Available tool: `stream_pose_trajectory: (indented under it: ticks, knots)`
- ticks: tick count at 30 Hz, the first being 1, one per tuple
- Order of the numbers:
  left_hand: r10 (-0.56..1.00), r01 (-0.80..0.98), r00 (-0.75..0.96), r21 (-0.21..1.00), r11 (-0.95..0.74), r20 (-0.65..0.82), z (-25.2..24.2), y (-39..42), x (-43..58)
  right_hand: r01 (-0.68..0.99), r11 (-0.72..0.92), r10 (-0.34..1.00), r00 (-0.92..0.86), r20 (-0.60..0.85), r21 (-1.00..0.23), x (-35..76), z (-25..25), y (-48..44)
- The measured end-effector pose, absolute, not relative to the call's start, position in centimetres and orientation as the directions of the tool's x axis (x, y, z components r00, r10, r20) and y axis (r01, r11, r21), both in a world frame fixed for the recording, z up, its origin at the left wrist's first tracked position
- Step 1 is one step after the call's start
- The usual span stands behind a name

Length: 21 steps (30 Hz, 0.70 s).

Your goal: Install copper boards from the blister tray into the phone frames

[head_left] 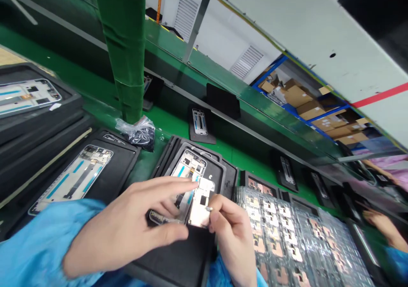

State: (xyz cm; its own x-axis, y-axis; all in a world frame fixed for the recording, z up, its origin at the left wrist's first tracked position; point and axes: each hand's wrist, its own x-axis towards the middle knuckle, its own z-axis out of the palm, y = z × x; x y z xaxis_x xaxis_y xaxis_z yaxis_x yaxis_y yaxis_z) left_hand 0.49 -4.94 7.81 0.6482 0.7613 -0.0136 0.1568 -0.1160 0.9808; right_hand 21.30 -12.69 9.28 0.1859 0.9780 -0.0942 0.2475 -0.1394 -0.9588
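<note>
My right hand [234, 231] pinches a pale, metallic phone circuit board [200, 208] with a dark square on it by its right edge. On the other side of the board, my left hand [134, 219] has its thumb and fingers spread apart. Its index fingertip lies by the board's upper left edge; whether it touches I cannot tell. Below and behind both hands, a phone frame [188, 163] with blue strips rests in a black foam tray [181, 253]. Its lower part is partly hidden by my left hand and the board.
Clear plastic trays [306, 236] of similar boards stand at the right. Another phone frame [76, 172] lies in a foam tray at the left, near a plastic bag [140, 132]. A green post [124, 44] rises ahead. Beyond runs a green conveyor [223, 149] with several trays. A co-worker's hand [382, 223] is far right.
</note>
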Motion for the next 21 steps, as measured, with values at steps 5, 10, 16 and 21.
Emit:
stream_pose_trajectory:
  ticks: [5,10,16,21]
  knots:
    - [0.512,0.248,0.631,0.473,-0.845,0.584,7.4,-6.5,-0.2,0.306,-0.138,0.982,0.168,-0.089,-0.942,21.6,9.8,-13.2]
    - [0.441,0.08,0.464,0.459,-0.885,0.769,7.5,-5.7,1.4,0.406,-0.001,0.976,0.199,0.088,-0.914,21.4,9.6,-13.9]
    - [0.839,-0.118,0.536,0.993,-0.029,0.088,9.2,-3.6,3.9,0.919,0.34,0.511,0.001,0.86,-0.203,22.1,9.0,-13.4]
    - [0.74,-0.133,0.672,0.977,0.168,-0.036,9.9,-3.6,6.2,0.944,0.328,0.515,-0.158,0.842,-0.024,22.2,9.3,-12.5]
